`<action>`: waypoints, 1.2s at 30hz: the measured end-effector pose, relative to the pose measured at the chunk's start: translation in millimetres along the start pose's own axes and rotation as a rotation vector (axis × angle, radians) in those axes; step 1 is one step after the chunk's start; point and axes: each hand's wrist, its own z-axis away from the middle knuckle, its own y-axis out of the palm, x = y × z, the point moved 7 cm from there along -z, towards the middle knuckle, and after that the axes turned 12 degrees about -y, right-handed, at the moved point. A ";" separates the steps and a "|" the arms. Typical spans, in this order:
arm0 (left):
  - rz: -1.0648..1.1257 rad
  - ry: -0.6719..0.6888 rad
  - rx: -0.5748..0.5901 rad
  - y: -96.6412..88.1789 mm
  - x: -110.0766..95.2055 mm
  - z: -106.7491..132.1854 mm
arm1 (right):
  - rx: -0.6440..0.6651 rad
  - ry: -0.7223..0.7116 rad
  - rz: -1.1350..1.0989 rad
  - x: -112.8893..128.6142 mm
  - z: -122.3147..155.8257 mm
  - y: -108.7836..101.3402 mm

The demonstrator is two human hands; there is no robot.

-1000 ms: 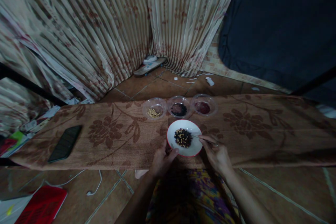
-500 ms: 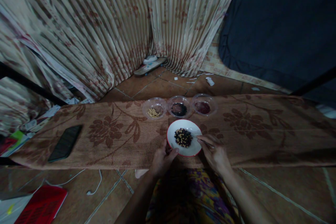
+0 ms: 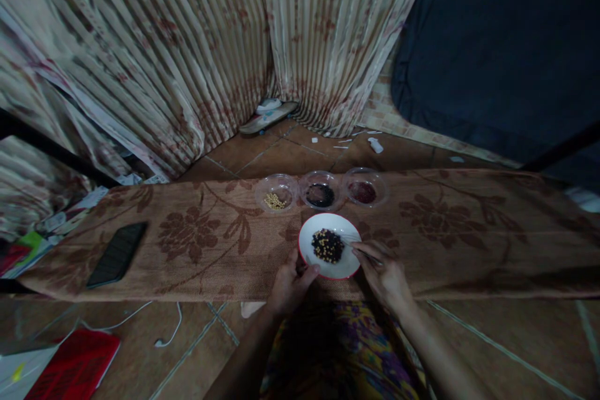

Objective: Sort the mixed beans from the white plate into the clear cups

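Note:
A white plate with a red rim [image 3: 349,232] lies on a brown flowered cloth [image 3: 197,244] and holds a heap of mixed dark and pale beans [image 3: 327,245]. My left hand [image 3: 291,284] grips the plate's near left rim between thumb and fingers. My right hand [image 3: 385,276] pinches thin metal tweezers [image 3: 359,249], whose tips point left into the plate beside the heap. Behind the plate stand three clear cups: one with pale beans [image 3: 275,194], one with black beans [image 3: 320,190], one with red beans [image 3: 364,187].
A black phone [image 3: 117,254] lies on the cloth at the left. On the tiled floor lie a red book [image 3: 75,370], a white cable [image 3: 164,332] and a sandal [image 3: 267,115] by the striped curtains [image 3: 187,44]. A dark mattress [image 3: 497,44] is at the back right.
My right hand has shifted slightly left, bringing the tweezers' tips a little nearer the heap. The left hand and plate have stayed put.

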 end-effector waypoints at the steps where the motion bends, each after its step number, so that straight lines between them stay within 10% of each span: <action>1: -0.009 0.001 -0.004 -0.3 -0.1 0.0 | -0.003 -0.004 0.000 -0.3 0.1 -0.1; 19: -0.044 0.002 -0.053 -3.6 3.6 -1.3 | -0.198 0.145 -0.174 -14.4 -2.1 -13.5; 30: 0.047 0.038 0.002 1.6 -5.7 2.9 | -0.351 0.058 -0.275 -14.4 -91.4 0.6; 36: 0.031 0.035 0.017 0.2 -4.1 2.4 | -0.388 0.097 -0.276 -17.6 -75.1 -3.8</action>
